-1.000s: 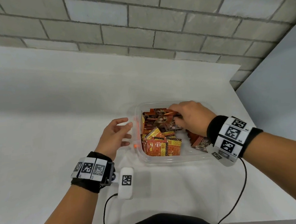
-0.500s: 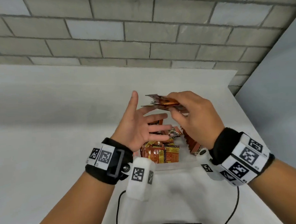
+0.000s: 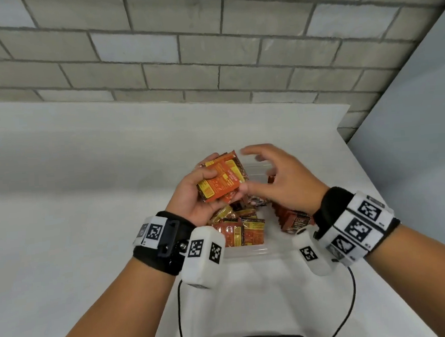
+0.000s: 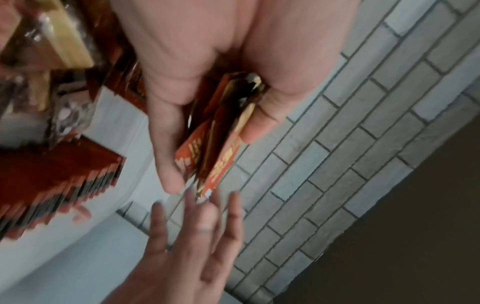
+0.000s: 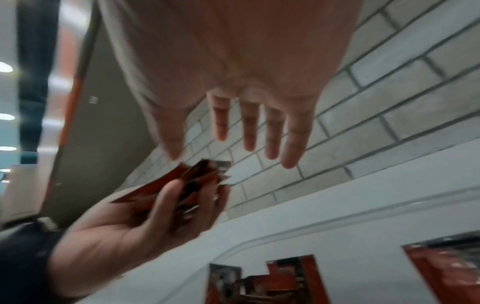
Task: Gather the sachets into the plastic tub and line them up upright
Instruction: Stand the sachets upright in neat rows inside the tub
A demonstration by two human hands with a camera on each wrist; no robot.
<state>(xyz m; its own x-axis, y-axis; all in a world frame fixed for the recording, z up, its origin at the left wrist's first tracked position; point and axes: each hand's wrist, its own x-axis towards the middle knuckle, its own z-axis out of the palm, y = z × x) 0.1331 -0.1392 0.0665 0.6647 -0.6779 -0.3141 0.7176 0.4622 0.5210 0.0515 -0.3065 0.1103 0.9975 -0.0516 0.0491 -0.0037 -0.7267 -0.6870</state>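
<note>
My left hand (image 3: pixel 204 187) grips a small stack of orange and brown sachets (image 3: pixel 222 180) above the clear plastic tub (image 3: pixel 247 252). In the left wrist view the stack (image 4: pixel 221 139) sits between thumb and fingers. My right hand (image 3: pixel 277 180) hovers just right of the stack with fingers spread and holds nothing; the right wrist view shows its straight fingers (image 5: pixel 249 127) above the held stack (image 5: pixel 197 181). More sachets (image 3: pixel 242 232) stand and lie in the tub below, and a row of upright ones (image 3: pixel 292 216) is on its right side.
The tub stands on a white table (image 3: pixel 89 228) against a grey brick wall (image 3: pixel 209 52). A pale panel (image 3: pixel 422 130) borders the table on the right. Black cables (image 3: pixel 349 303) run from my wrist units toward my body.
My right hand lifted a bunch of sachets out of the tub and passed it to my left hand, which now grips it. The right hand has let go and spread its fingers.
</note>
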